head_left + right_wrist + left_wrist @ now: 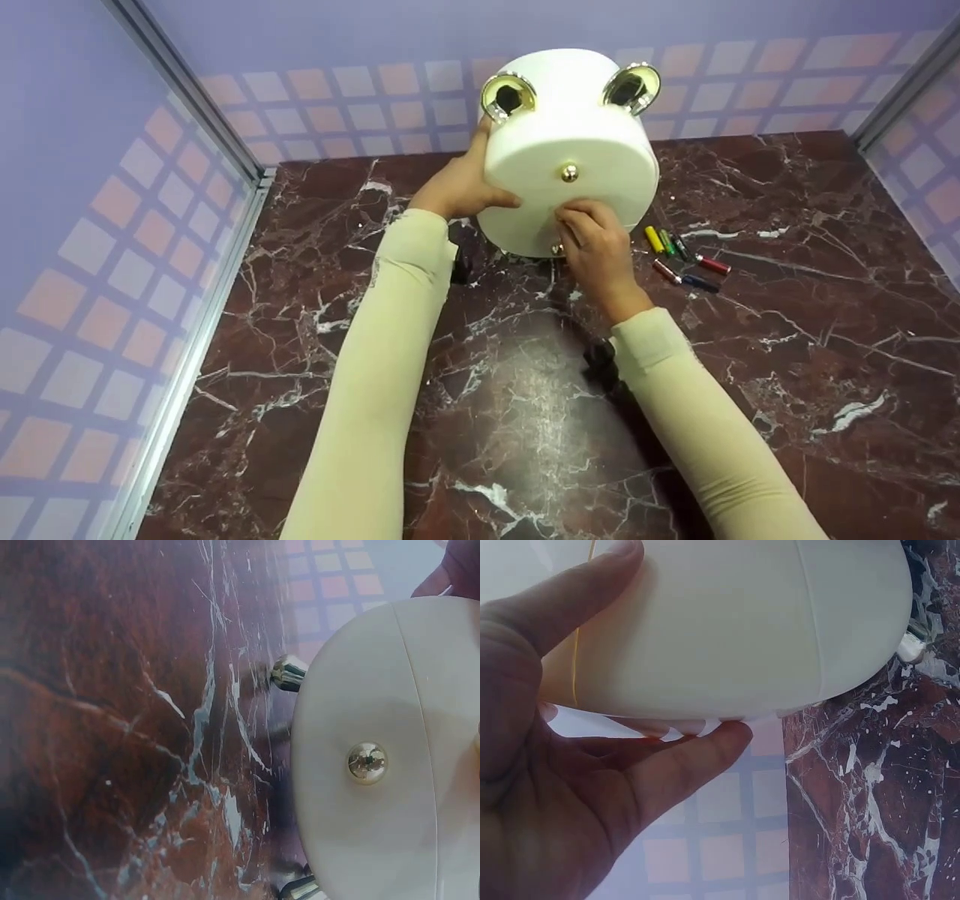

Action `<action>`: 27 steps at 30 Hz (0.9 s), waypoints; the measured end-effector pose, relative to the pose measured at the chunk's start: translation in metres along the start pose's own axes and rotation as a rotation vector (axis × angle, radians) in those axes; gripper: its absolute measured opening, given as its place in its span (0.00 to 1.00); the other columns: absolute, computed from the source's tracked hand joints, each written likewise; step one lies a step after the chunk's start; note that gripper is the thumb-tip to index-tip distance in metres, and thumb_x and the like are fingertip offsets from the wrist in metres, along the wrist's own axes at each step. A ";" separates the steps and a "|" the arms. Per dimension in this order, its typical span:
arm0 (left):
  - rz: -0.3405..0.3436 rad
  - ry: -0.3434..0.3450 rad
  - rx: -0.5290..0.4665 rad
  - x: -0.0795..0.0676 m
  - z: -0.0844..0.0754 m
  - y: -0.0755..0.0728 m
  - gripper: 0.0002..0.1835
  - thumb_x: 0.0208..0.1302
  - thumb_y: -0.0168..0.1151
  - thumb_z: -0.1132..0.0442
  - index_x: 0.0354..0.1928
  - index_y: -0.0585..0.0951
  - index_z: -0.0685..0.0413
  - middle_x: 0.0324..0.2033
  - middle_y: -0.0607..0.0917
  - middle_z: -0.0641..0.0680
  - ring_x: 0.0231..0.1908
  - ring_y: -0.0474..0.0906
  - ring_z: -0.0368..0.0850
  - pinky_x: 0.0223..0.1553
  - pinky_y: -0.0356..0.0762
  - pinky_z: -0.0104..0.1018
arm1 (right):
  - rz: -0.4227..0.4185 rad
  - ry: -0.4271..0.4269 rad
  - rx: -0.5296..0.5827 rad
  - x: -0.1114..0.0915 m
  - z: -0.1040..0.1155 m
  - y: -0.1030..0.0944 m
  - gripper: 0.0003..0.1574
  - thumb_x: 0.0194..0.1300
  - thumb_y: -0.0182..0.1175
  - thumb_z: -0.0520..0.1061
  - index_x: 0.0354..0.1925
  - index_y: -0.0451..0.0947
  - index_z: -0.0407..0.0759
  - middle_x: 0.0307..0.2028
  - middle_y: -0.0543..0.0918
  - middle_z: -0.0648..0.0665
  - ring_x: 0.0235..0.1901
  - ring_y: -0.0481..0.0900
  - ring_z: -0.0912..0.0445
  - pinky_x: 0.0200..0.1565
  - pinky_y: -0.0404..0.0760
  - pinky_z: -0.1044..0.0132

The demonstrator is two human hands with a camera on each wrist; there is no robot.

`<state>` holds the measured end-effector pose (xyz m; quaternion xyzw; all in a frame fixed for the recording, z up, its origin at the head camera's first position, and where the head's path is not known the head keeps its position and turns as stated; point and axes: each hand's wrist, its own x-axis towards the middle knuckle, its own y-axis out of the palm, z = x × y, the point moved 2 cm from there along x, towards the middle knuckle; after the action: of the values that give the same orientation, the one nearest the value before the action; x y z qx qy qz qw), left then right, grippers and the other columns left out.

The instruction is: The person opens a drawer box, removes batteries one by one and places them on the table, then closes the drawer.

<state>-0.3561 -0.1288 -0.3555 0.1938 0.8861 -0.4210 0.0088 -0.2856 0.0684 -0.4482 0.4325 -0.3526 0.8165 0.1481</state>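
A rounded white drawer box stands at the back of the table, with two gold ring-shaped ornaments on top and shiny metal feet below. Round gold knobs sit on its front: an upper knob and a lower knob. My left hand holds the box's left side, thumb on the front and fingers along the side, as the left wrist view shows. At the middle of the front, my right hand pinches a drawer knob that its curled fingers largely hide. A gold sliver shows at the right wrist view's edge.
Several small coloured cylinders, among them a yellow cylinder and a dark blue cylinder, lie on the dark red marbled table right of the box. Behind stands a purple checked wall; another panel borders the left side.
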 end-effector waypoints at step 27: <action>0.039 -0.035 -0.001 -0.002 -0.003 -0.001 0.72 0.51 0.75 0.49 0.72 0.20 0.33 0.66 0.71 0.62 0.59 0.75 0.53 0.65 0.70 0.45 | 0.261 0.069 -0.002 -0.029 -0.012 -0.006 0.11 0.57 0.68 0.38 0.41 0.85 0.38 0.43 0.84 0.41 0.47 0.81 0.47 0.52 0.80 0.55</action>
<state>-0.3543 -0.1278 -0.3523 0.2037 0.8821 -0.4235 0.0328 -0.2727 0.0832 -0.4733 0.3545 -0.4013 0.8429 0.0530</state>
